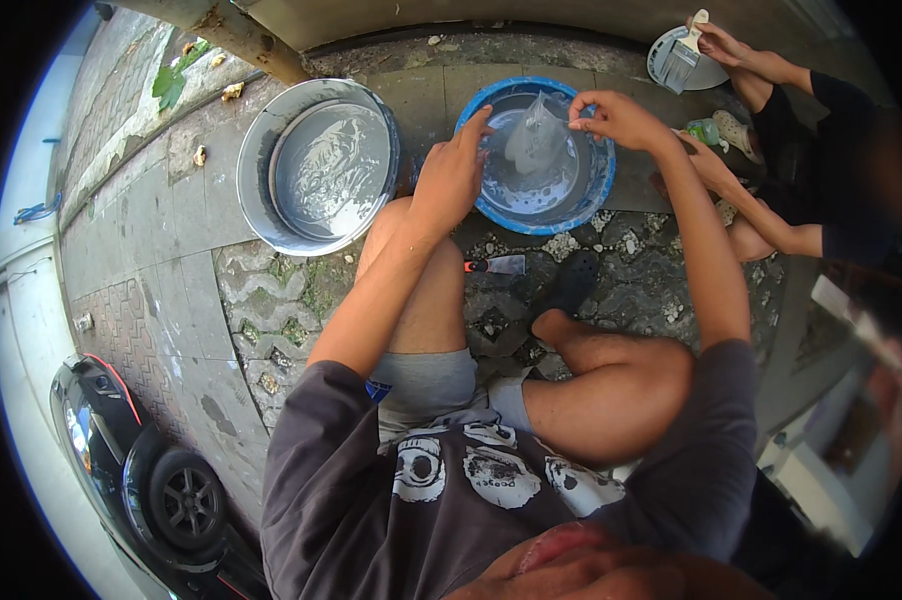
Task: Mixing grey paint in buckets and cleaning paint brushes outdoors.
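A thin clear plastic bag stands crumpled over the grey liquid in a blue basin. My right hand is at the basin's far right, thumb and forefinger pinching the bag's right edge. Over the left rim is my left hand, its forefinger stretched out and the other fingers partly hidden; I see nothing held in it. Left of the basin stands a pale metal bucket with wet grey paint-like liquid inside.
A putty knife with a red-and-black handle lies on the paving near my feet. At the right, another person's hand holds a wide brush over a white container. A rusty pole rises behind the bucket; a black vehicle stands at lower left.
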`<state>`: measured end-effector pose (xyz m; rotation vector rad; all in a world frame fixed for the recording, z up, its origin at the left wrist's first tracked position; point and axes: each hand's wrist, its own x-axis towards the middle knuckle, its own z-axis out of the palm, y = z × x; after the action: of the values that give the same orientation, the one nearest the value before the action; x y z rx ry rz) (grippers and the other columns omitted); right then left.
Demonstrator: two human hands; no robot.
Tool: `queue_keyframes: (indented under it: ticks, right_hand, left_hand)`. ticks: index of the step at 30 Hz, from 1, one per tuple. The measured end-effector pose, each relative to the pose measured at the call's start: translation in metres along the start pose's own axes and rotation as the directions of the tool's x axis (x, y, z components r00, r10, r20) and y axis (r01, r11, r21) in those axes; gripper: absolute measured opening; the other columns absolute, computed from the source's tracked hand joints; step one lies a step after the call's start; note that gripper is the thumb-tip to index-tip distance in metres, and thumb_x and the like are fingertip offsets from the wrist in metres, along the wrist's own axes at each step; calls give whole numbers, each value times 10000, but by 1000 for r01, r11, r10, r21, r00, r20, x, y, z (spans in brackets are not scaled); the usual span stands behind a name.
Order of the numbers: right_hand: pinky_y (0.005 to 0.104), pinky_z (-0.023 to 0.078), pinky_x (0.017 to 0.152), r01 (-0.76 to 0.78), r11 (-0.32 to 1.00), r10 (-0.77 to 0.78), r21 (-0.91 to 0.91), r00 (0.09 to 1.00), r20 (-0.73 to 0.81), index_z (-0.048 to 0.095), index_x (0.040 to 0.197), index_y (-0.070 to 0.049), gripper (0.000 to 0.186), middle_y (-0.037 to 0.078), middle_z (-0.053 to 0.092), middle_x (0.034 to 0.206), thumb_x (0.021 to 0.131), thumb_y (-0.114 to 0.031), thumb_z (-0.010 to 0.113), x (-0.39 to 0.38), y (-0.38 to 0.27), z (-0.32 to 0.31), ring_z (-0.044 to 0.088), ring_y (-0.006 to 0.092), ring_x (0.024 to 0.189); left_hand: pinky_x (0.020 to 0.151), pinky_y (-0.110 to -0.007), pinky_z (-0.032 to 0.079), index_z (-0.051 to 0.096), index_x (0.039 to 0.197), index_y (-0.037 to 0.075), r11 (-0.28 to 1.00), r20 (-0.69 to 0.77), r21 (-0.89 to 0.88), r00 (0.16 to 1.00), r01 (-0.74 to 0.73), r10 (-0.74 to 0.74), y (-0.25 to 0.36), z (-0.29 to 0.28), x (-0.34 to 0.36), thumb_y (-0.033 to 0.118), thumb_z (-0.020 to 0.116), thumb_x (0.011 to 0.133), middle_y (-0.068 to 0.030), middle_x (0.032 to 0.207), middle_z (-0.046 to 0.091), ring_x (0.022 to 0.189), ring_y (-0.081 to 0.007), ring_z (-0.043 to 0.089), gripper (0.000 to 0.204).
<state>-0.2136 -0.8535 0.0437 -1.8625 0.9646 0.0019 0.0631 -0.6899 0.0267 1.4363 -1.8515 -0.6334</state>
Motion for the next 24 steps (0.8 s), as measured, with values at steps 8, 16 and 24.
queue_keyframes:
  ticks: [8,16,24]
  right_hand:
    - [373,497,718,124,911,-128,-394,992,16,610,972,-78,158,72,677,932,958,-221,676,32,38,43,631,207,815]
    - [398,504,853,0,952,94,-306,952,292,698,1004,-156,110,77,722,1038,943,-198,616,64,91,80,662,260,995]
    - [436,520,807,106,889,51,-446,944,325,691,1061,-109,219,128,718,1014,945,-265,587,92,104,101,668,290,912]
  left_hand:
    - [866,-495,522,371,1444,30,1000,7,10,1000,5,-5,5,3,4,-81,583,864,-195,1204,658,1092,-400,642,627]
    - [865,-490,523,373,1455,33,1000,5,6,1000,5,-5,3,5,7,-84,578,866,-191,1200,658,1086,-402,643,635]
    - [902,-476,514,414,1459,52,990,-17,130,998,59,-57,20,-17,2,64,719,851,-207,1279,625,1113,-418,634,680]
